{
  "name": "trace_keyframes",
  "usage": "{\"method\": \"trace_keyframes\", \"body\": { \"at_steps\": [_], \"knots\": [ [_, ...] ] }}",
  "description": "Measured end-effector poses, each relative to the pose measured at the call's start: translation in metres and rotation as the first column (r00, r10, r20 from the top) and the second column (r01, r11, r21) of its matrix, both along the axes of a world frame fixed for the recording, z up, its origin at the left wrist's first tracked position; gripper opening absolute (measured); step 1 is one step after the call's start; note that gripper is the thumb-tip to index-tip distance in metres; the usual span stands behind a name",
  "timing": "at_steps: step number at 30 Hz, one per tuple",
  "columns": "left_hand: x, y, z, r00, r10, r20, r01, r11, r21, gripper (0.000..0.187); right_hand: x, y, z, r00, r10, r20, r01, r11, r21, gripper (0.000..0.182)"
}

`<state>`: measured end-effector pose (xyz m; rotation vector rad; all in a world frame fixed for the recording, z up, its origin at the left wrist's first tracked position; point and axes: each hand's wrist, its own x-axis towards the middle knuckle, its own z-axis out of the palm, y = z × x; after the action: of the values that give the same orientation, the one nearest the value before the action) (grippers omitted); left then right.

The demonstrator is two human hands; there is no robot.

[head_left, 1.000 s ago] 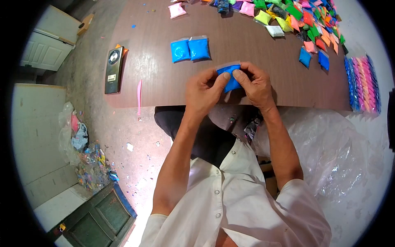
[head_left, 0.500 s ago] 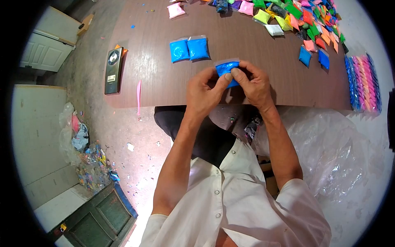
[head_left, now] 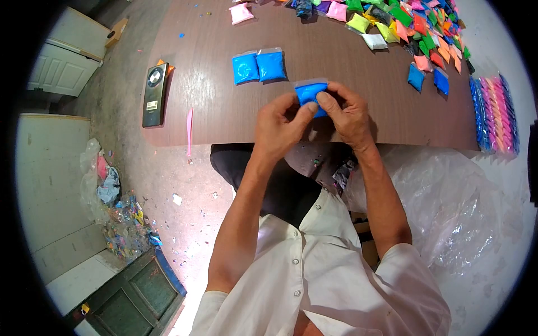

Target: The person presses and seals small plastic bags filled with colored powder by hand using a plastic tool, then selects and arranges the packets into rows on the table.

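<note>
A small clear packet filled with blue material (head_left: pixel 311 93) is held between my two hands, above the near part of the brown table (head_left: pixel 224 112). My left hand (head_left: pixel 280 124) grips its left side, thumb on the front face. From the right, my right hand (head_left: pixel 348 116) pinches it with the thumb pressed on the front; its fingers are partly hidden behind. Just beyond and to the left, two more blue packets (head_left: pixel 245 68) (head_left: pixel 271 65) lie side by side, flat on the table.
Many coloured packets (head_left: pixel 400 31) are heaped at the far right. A pink packet (head_left: pixel 241 13) lies at the far edge. Phone (head_left: pixel 155 95) and pink strip (head_left: pixel 190 131) are on the left. Bundled packet strips (head_left: pixel 496 115) and clear plastic sheeting (head_left: pixel 443 207) are at right.
Both thumbs have shifted slightly on the blue packet, and more of its front now shows, looking smoother. The hands stay in nearly the same place.
</note>
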<state>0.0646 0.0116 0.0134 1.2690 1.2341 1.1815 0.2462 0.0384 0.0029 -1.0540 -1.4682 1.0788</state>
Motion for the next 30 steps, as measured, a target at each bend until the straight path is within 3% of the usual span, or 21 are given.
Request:
{"method": "trace_keyframes", "body": {
  "at_steps": [6,8,12,15,18,30],
  "knots": [
    [0.003,-0.002,0.014,0.997,-0.046,-0.063,0.045,0.999,-0.011,0.027,0.002,0.002,-0.001,0.999,-0.029,-0.015,0.029,0.999,-0.035,0.034],
    [0.003,0.0,0.003,0.997,-0.036,0.075,0.039,0.999,-0.033,0.026,0.002,0.002,0.001,0.999,-0.022,0.024,0.023,0.999,-0.023,0.034],
    [0.0,0.002,-0.003,0.992,-0.013,0.125,0.015,1.0,-0.015,0.026,-0.001,0.002,0.003,0.998,0.013,0.055,-0.016,0.999,0.052,0.037],
    [-0.002,0.003,-0.002,0.994,-0.029,0.107,0.028,1.0,0.011,0.026,-0.001,0.001,0.006,0.998,0.009,0.069,-0.013,0.998,0.058,0.037],
    [-0.003,0.0,0.012,0.997,-0.054,0.052,0.059,0.992,-0.108,0.027,0.0,0.0,0.001,1.0,-0.01,0.002,0.01,1.0,-0.018,0.037],
    [-0.006,0.005,-0.002,0.998,-0.033,-0.055,0.033,0.999,0.007,0.028,0.002,0.002,0.002,1.0,-0.013,0.016,0.014,0.999,-0.042,0.033]
  ]
}}
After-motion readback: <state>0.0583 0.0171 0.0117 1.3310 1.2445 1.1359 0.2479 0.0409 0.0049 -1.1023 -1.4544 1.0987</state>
